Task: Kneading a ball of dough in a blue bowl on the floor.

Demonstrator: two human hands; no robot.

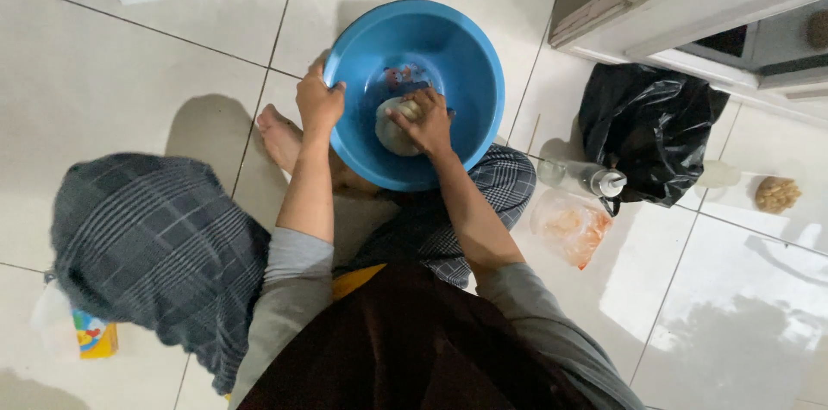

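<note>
A round blue plastic basin (466,48) rests on the white tiled floor against my plaid-clothed leg. My left hand (319,102) grips the basin's left rim. Inside the basin lies a pale lump of dough (390,128), and my right hand (424,119) presses down on it with fingers curled over its top. Reddish bits show on the basin's bottom behind the dough.
A black plastic bag (649,128) lies at the right below a white cabinet (690,5). Beside it stand a clear bottle (595,178), a clear bag with orange contents (569,225) and a bowl of brown pieces (777,194). A small colourful carton (93,337) sits at the lower left.
</note>
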